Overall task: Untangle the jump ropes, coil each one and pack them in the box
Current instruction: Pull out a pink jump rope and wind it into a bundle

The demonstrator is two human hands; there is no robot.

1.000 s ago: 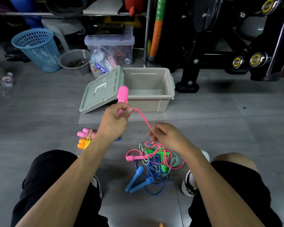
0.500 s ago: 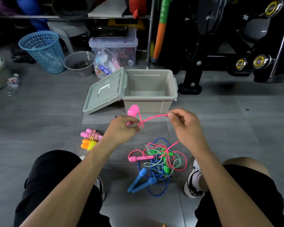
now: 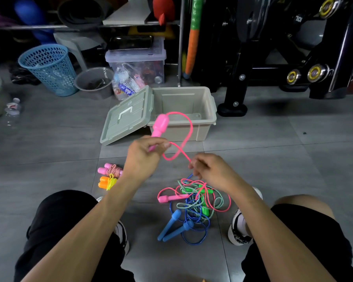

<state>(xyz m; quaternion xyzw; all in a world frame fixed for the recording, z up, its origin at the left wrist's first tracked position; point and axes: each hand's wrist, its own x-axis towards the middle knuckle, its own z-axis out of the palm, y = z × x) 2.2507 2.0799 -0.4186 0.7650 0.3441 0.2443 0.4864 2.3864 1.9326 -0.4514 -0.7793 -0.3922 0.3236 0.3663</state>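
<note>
Far left, a blue basket (image 3: 49, 68) stands on the grey floor (image 3: 49, 135); a grey tub (image 3: 94, 82) sits just right of it; a clear bin (image 3: 136, 66) of oddments stands behind, further right.

Left of centre on the floor, two coiled ropes lie side by side: a pink-handled coil (image 3: 110, 169) farther off, an orange-handled coil (image 3: 107, 182) nearer, touching or nearly so.

The left hand (image 3: 144, 159) is raised over the floor, fingers curled round the thin end of a pink handle (image 3: 160, 126); the fat end tilts up and away, in front of the box. The lid (image 3: 128, 117) leans against the left wall of the box (image 3: 204, 117), which is open; nothing is visible inside it.

The pink rope (image 3: 189, 129) leaves the handle top, arcs right and down, crosses itself in a loop between the hands, and runs into the right hand (image 3: 210, 169); that hand pinches the rope between thumb and fingertips, lower and nearer than the left.

Below the right hand lies the tangle (image 3: 196, 202): the second pink handle (image 3: 169, 198), green handles (image 3: 205, 208) with a green-white cord, and blue handles (image 3: 173, 226) with a blue cord at the near edge; the pink rope trails down into it. Which cord lies over which cannot be told throughout.

Far right, a black machine (image 3: 293, 47) stands behind the box.
</note>
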